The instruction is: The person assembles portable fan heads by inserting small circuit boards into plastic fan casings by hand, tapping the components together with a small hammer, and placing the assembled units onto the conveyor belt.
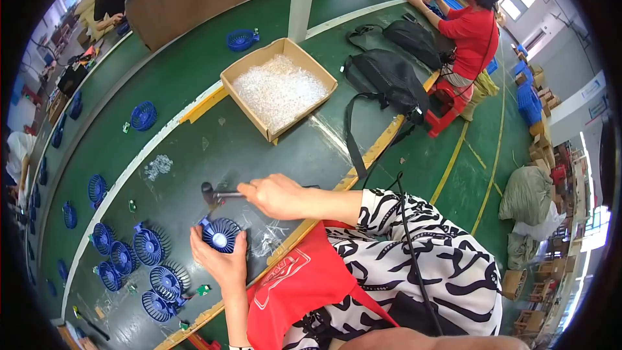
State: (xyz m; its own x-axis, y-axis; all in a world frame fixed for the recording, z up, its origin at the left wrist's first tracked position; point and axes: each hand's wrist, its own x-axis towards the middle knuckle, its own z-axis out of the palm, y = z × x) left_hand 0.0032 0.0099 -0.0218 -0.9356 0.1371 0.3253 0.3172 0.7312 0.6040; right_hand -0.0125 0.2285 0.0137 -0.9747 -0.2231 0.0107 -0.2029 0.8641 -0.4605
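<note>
An open cardboard box [253,65] stands on the dark green bench [194,155], filled with a loose heap of small clear pieces [278,84]. It sits beyond the working hands, clear of both. More clear bits lie straight on the bench: a little pile [158,166] to the left of the box and a scatter [269,238] just right of the blue fan part.

That blue fan part [221,235], round and ribbed, is down near the bench's front edge. The left hand [220,262] grips it between thumb and fingers, covering some of its lower rim. The right hand [275,196] is closed around the handle of a hammer [208,192], whose dark head hangs just above the part's upper edge (whether they touch, I cannot tell).

To the left, several similar blue parts [148,246] crowd together, with small green circuit boards [204,290] among and near them. Black bags [389,74] take up the bench right of the box, a strap trailing toward the edge. A black cable [413,253] hangs across the view, in front of the patterned clothing.
</note>
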